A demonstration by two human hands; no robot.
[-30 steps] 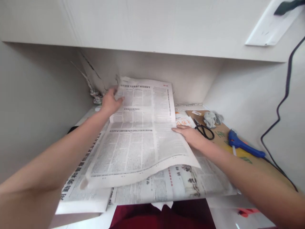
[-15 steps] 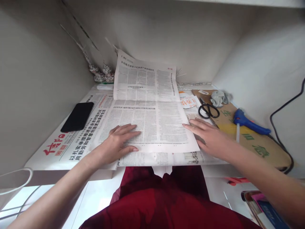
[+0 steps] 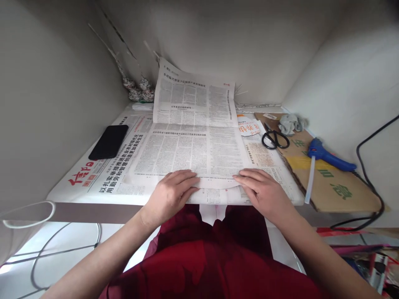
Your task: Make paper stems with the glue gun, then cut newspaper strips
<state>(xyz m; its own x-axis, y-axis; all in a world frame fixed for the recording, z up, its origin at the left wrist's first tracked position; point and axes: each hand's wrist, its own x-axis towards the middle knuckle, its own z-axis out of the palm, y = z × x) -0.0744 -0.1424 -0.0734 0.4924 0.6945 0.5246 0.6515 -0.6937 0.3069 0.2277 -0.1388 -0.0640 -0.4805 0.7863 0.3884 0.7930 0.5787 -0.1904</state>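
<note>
A creased newspaper sheet lies before me, its far half leaning up against the back wall. My left hand pinches the near edge left of the middle, fingers together on top and thumb close beneath them. On the right part of that same edge, my right hand has its fingers closed on the paper in a similar way; its thumb is mostly hidden. The edge between the two hands curves slightly. Beneath the sheet, more newspaper with large red and black print covers the tabletop.
A black phone lies at left. Scissors, a crumpled grey cloth and a blue glue gun on cardboard are at right. Paper-woven pieces with long sticks stand in the back left corner. Walls enclose three sides.
My hands have moved closer together and toward me, from lying spread on the sheet to closing on its near edge. The camera view has shifted slightly.
</note>
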